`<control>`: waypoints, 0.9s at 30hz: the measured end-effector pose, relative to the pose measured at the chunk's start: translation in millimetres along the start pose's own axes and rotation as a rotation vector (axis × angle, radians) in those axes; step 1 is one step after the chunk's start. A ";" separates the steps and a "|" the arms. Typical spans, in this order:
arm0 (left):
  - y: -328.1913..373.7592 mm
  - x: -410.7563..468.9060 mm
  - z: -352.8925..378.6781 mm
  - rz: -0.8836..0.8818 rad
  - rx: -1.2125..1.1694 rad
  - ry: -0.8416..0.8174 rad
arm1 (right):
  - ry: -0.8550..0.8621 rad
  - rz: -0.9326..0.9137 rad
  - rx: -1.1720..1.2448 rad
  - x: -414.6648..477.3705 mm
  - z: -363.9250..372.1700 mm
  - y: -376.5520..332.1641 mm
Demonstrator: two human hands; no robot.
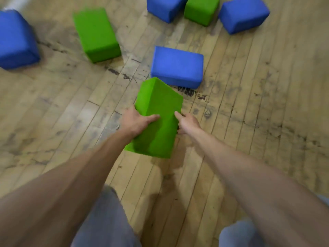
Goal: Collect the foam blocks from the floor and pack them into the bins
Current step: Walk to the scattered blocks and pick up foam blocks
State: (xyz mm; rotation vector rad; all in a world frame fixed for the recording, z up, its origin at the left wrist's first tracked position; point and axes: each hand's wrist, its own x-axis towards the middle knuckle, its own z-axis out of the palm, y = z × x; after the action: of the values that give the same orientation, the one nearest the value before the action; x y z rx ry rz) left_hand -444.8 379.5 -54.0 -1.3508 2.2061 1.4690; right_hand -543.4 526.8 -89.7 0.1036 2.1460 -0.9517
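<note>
Two bare arms reach down over a wooden floor (258, 77). Both hands hold one green block (158, 125). It is in the middle, near the person.

The left hand (136, 120) grips the left side of it. Its thumb lies across the top face. The right hand (187, 123) grips the right side. Its thumb sits on the top edge and its fingers curl down round the side.

The green block is tilted, and one corner points away from the person. A dark shadow lies on the floor under its near end. I cannot tell if it touches the floor.

Just past it lies a blue block (177, 66), flat on the floor. The far corner of the green block comes very close to it.

Farther off on the left lies a second green block (96, 34), also flat. At the left edge sits a blurry blue block (16, 40).

At the far end three more sit close together in a row. There is a far blue block (165, 8) on the left, a far green block (201, 9) in the middle and a last blue block (243, 15) on the right.

The floor has dark scuff marks (187, 91) near the blue block. At the near edge are the person's legs in grey cloth (106, 220).
</note>
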 end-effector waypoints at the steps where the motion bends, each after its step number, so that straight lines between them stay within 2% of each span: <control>1: 12.1 0.7 -17.5 0.015 0.019 0.034 | 0.008 -0.025 -0.019 -1.6 -6.0 -17.8; 4: 43.6 -1.4 -58.1 0.019 0.121 0.146 | 0.089 -0.051 -0.065 -19.8 -24.5 -55.1; 7: 56.7 4.9 -62.5 -0.007 0.288 0.248 | 0.161 -0.021 -0.079 -12.7 -39.3 -65.4; 10: 46.0 33.0 -44.3 -0.045 0.406 0.319 | 0.227 0.012 0.066 39.3 -48.7 -64.9; 16: 9.3 80.6 7.0 -0.131 0.379 0.421 | 0.343 0.139 0.427 160.2 -52.2 -50.4; 20: 11.8 79.7 18.6 -0.129 0.440 0.448 | 0.320 0.251 0.626 189.5 -48.1 -50.2; 27: 19.3 74.4 40.7 -0.108 0.564 0.491 | 0.278 0.256 0.758 207.9 -44.6 -52.6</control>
State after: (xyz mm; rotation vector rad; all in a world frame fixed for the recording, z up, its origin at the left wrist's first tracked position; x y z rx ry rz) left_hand -515.3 370.6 -104.2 -1.6885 2.4915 0.4294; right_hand -735.2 472.9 -180.8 0.9006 1.8262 -1.6097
